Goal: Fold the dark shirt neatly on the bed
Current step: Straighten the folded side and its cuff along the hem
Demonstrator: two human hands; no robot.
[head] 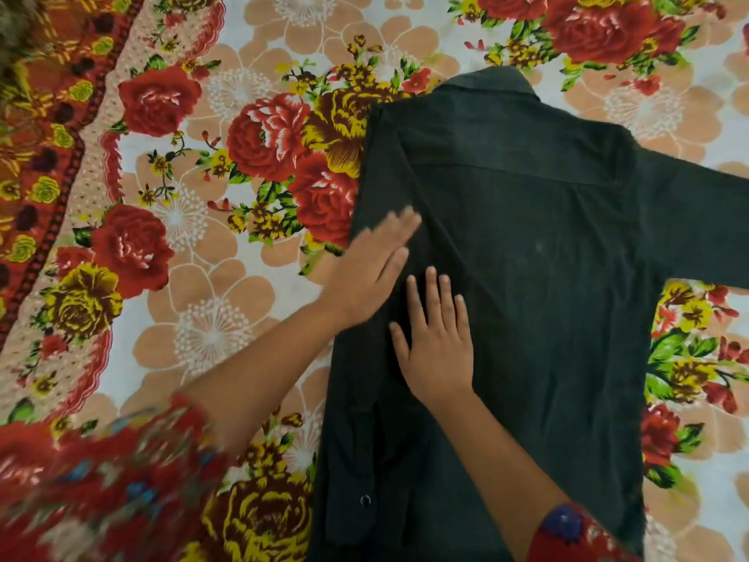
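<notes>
The dark shirt (527,277) lies back-up on the bed (210,338), spread over the flowered bedsheet, its collar (492,85) pointing away from the person and its hem running out of sight at the near edge. From where I stand, the fold looks about a third done. The left side of the shirt is already turned in over the back, so that edge runs straight down, and the folded-in sleeve (377,460) lies along it with a small button (365,500) showing near the bottom. The other sleeve (697,221) is not yet dealt with: it sticks straight out to the right across the sheet, and the right flank of the shirt is still flat and unfolded.

Both hands are on the folded strip. The right hand (437,350) rests palm-down on the cloth, fingers spread and flat, clasping nothing. The left hand (373,269) sits just beside it, higher up and partly over the shirt's left edge; it is smeared by motion, so I can only say it seems flat and open as well, probably smoothing the crease rather than pinching any fabric.

What is left, I judge, is to bring in the right sleeve and side to match, then fold the length up from hem toward collar. A few wrinkles across the lower back want pressing out first.
</notes>
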